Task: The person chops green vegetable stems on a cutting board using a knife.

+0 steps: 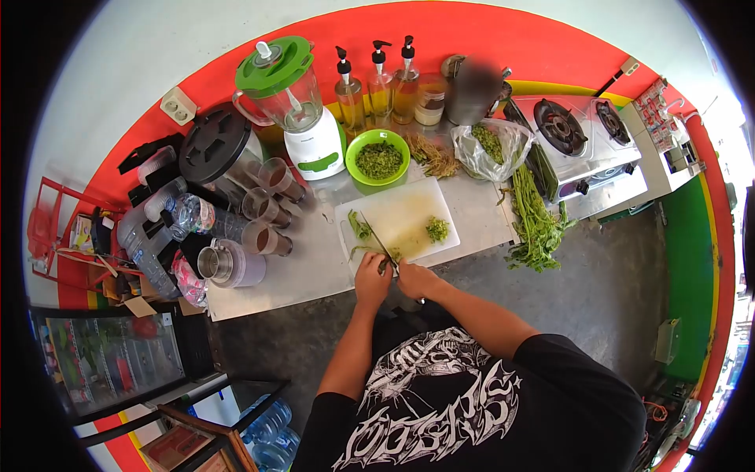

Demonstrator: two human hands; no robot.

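My right hand (pixel 415 280) is closed around the handle of a kitchen knife (pixel 378 237), whose blade points away and to the left over the white cutting board (pixel 393 206). Close beside it, my left hand (pixel 373 277) is curled at the board's near edge, with a bit of green stalks (pixel 383 267) showing at its fingers. Some loose green stems (pixel 359 226) lie left of the blade. A small heap of chopped greens (pixel 436 229) sits on the board's right side.
Behind the board stands a green bowl (pixel 379 181) of chopped greens, beside a blender (pixel 314 141). Long leafy greens (pixel 538 224) hang over the table's right edge near a plastic bag (pixel 503 149) and a gas stove (pixel 582 169). Plastic cups (pixel 267 237) and a steel-rimmed flask (pixel 244 267) stand left.
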